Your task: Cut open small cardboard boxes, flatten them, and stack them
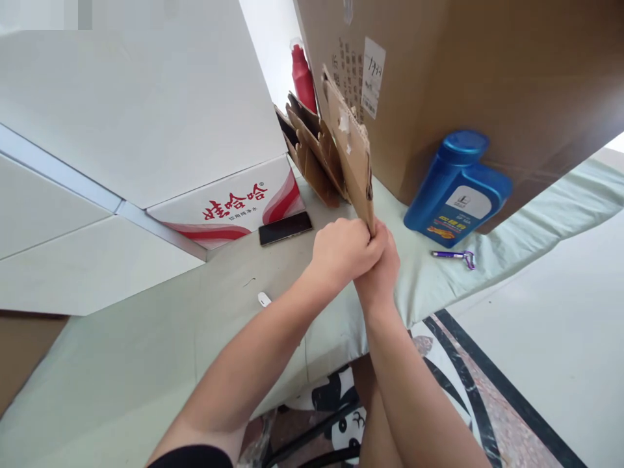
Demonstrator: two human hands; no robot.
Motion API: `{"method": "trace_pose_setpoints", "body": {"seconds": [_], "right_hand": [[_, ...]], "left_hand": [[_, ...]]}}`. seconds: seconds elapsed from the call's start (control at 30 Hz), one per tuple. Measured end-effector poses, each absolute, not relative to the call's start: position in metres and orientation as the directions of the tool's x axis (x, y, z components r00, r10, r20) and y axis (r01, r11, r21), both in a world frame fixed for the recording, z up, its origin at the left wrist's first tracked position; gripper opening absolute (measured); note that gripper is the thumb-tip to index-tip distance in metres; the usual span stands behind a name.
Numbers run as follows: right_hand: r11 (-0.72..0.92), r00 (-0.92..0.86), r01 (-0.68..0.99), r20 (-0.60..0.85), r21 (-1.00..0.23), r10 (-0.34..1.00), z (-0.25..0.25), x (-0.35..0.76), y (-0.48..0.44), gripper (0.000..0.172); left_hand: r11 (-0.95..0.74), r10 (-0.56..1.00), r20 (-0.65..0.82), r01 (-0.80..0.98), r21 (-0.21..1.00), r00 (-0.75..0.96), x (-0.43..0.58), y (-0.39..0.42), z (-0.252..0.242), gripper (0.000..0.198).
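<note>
Both my hands meet at the lower end of a flattened piece of brown cardboard [348,140], which stands up on edge with torn spots along its rim. My left hand [341,247] has its fingers wrapped round the near edge. Pressed against it, my right hand [383,266] grips the same end from the right; its fingers are partly hidden. Just left of the held piece, more folded cardboard [307,153] leans upright. A black phone [285,229] lies on the cloth to the left of my hands.
A white carton with red lettering [234,205] stands at left. Behind are a large brown box [439,71] and a red bottle [303,78]. A blue jug [458,188] stands at right, a purple razor-like item [454,255] before it. A small white object [264,299] lies near my left forearm.
</note>
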State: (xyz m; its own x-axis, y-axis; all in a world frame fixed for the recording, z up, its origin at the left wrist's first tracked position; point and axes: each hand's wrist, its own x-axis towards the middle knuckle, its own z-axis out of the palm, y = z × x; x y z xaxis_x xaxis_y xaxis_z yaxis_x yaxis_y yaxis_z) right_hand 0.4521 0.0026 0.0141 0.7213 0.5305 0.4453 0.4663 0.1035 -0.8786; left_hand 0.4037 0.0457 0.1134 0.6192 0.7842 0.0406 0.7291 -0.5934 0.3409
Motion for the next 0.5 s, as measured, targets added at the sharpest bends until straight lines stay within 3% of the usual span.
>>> {"method": "trace_pose_setpoints", "body": {"seconds": [0.27, 0.5], "right_hand": [[0.11, 0.728, 0.475, 0.46, -0.873, 0.508, 0.01, 0.447, 0.002, 0.049], [0.199, 0.702, 0.375, 0.417, -0.905, 0.577, 0.017, 0.446, 0.002, 0.044]], "left_hand": [[-0.527, 0.85, 0.168, 0.799, 0.29, 0.5, 0.442, 0.099, 0.1, 0.059], [-0.368, 0.93, 0.155, 0.814, 0.449, 0.335, 0.479, 0.14, 0.09, 0.053]]}}
